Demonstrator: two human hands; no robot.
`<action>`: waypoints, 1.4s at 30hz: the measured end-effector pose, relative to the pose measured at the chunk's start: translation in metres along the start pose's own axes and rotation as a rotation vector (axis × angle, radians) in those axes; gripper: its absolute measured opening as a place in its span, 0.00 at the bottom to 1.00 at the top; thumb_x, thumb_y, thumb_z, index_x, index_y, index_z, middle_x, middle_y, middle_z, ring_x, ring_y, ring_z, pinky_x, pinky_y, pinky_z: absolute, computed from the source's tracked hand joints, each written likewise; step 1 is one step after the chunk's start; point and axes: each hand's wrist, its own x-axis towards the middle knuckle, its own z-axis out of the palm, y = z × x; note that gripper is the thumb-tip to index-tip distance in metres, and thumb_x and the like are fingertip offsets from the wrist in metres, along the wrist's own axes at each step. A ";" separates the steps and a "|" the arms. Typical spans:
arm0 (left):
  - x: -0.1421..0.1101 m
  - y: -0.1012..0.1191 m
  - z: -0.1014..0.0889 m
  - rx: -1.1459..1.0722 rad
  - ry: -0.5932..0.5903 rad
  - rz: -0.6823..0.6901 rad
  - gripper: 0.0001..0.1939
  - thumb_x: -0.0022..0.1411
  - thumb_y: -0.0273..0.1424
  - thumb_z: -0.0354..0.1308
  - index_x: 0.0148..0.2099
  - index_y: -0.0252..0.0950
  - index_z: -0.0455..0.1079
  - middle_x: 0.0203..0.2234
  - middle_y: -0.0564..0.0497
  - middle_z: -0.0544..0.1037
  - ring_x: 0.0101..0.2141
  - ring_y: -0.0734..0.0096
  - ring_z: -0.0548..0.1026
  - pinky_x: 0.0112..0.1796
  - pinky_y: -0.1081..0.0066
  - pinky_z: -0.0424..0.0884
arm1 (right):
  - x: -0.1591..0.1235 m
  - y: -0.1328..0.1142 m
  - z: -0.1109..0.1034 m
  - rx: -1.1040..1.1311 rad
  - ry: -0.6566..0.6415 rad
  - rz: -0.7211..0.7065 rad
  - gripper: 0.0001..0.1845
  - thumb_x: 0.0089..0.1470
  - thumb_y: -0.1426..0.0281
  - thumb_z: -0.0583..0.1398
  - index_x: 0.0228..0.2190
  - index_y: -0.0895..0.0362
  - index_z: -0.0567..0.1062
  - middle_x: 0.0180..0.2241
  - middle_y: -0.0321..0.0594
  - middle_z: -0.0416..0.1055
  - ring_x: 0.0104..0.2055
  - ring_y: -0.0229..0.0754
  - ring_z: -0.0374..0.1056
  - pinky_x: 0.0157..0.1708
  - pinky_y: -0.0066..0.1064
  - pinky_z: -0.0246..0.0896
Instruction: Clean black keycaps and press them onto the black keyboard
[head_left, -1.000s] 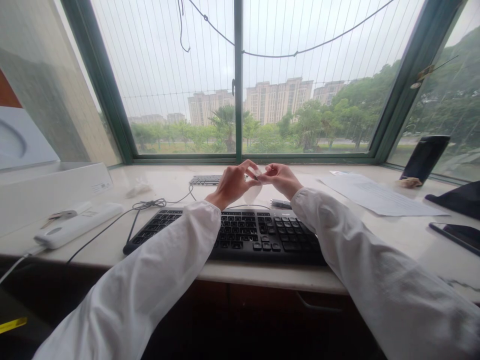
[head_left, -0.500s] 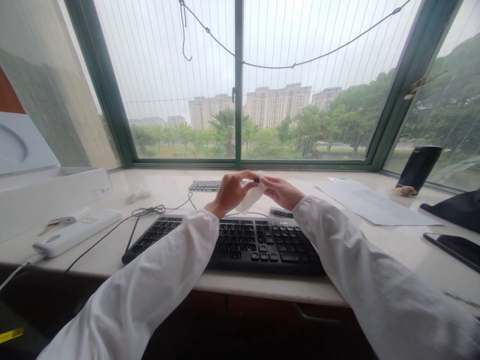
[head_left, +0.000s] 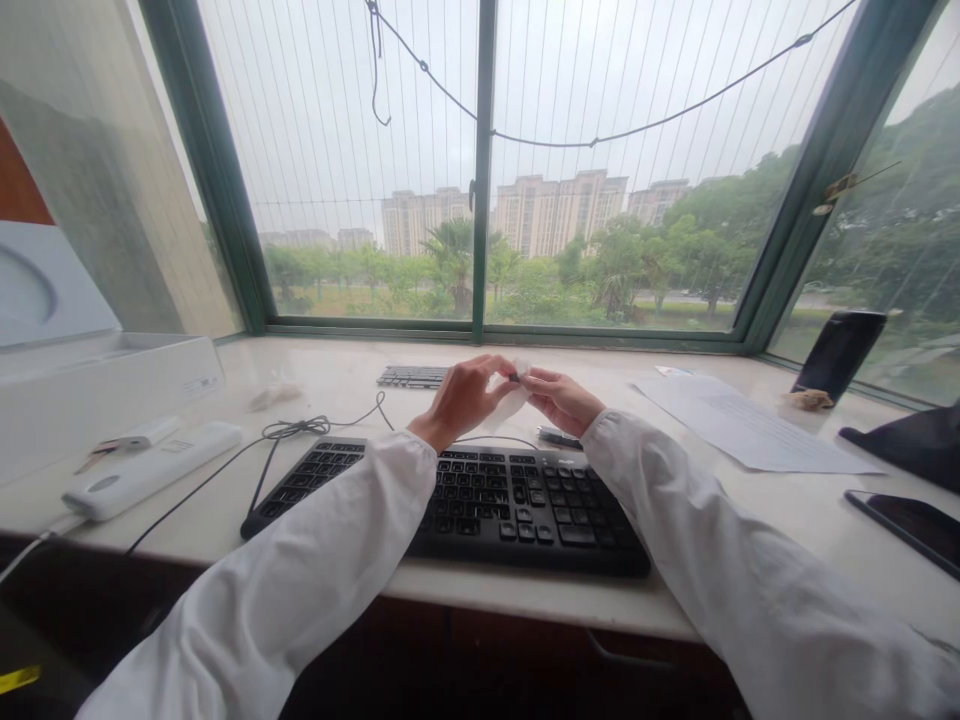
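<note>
Above the back edge of the black keyboard (head_left: 480,495), my two hands meet at the fingertips. My left hand (head_left: 466,398) pinches a small black piece, which looks like a keycap (head_left: 514,378). A thin white tissue (head_left: 511,406) hangs between the hands, and my right hand (head_left: 562,400) has its fingers closed on it, against the black piece. Behind my left hand lies a block of small dark keycaps (head_left: 411,377) in rows. Beside my right wrist is a small dark tool (head_left: 556,437), its kind unclear.
Left: a white power strip (head_left: 154,472), a coiled black cable (head_left: 296,428) and an open white box (head_left: 150,375). Right: printed paper sheets (head_left: 739,420), a phone lying flat (head_left: 911,525) and an upright dark device (head_left: 840,350). The desk's front edge (head_left: 540,600) runs below the keyboard.
The view has tilted slightly, so the hands and desk sit lower in the picture. Both hands stay together at the black piece, fingers shifted slightly; the tissue now shows less below them.
</note>
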 end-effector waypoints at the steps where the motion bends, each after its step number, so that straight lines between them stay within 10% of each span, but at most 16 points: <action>1: 0.000 0.000 0.000 0.002 -0.002 0.002 0.07 0.62 0.32 0.61 0.43 0.37 0.72 0.38 0.51 0.80 0.38 0.69 0.78 0.40 0.69 0.71 | 0.000 0.000 0.000 0.000 -0.005 0.000 0.13 0.43 0.68 0.70 0.34 0.56 0.80 0.38 0.38 0.78 0.45 0.39 0.71 0.53 0.31 0.61; 8: 0.001 0.001 -0.001 0.087 0.007 -0.009 0.09 0.65 0.34 0.57 0.44 0.36 0.70 0.40 0.49 0.79 0.35 0.67 0.77 0.36 0.70 0.70 | -0.001 -0.010 -0.002 -0.146 0.113 -0.038 0.19 0.36 0.66 0.73 0.34 0.59 0.80 0.35 0.42 0.79 0.41 0.42 0.73 0.49 0.36 0.65; 16: 0.001 0.004 -0.005 0.035 -0.062 0.028 0.11 0.65 0.32 0.57 0.48 0.36 0.71 0.37 0.49 0.78 0.30 0.73 0.75 0.32 0.73 0.68 | -0.006 -0.026 -0.034 -1.161 0.497 -0.299 0.12 0.52 0.65 0.63 0.37 0.56 0.81 0.34 0.43 0.80 0.38 0.45 0.74 0.43 0.35 0.66; 24: -0.004 -0.004 0.003 -0.096 -0.213 -0.115 0.12 0.57 0.40 0.64 0.37 0.36 0.78 0.29 0.50 0.80 0.31 0.68 0.76 0.38 0.68 0.69 | -0.005 -0.015 -0.042 -1.457 0.133 -0.209 0.20 0.54 0.61 0.61 0.46 0.56 0.78 0.48 0.44 0.75 0.42 0.44 0.73 0.45 0.34 0.65; 32: -0.001 0.002 -0.001 -0.512 -0.577 -0.582 0.22 0.48 0.48 0.67 0.38 0.37 0.81 0.30 0.46 0.81 0.27 0.72 0.71 0.24 0.73 0.62 | -0.023 -0.055 -0.022 -1.488 -0.236 0.036 0.18 0.53 0.55 0.60 0.35 0.54 0.81 0.29 0.37 0.78 0.31 0.38 0.68 0.33 0.29 0.57; 42: -0.005 0.012 -0.002 -0.516 -0.862 -0.562 0.17 0.49 0.44 0.67 0.39 0.41 0.81 0.29 0.50 0.80 0.22 0.78 0.63 0.21 0.75 0.56 | -0.034 -0.054 -0.015 -1.421 -0.570 0.326 0.28 0.46 0.48 0.62 0.38 0.58 0.81 0.27 0.38 0.76 0.30 0.38 0.64 0.32 0.29 0.54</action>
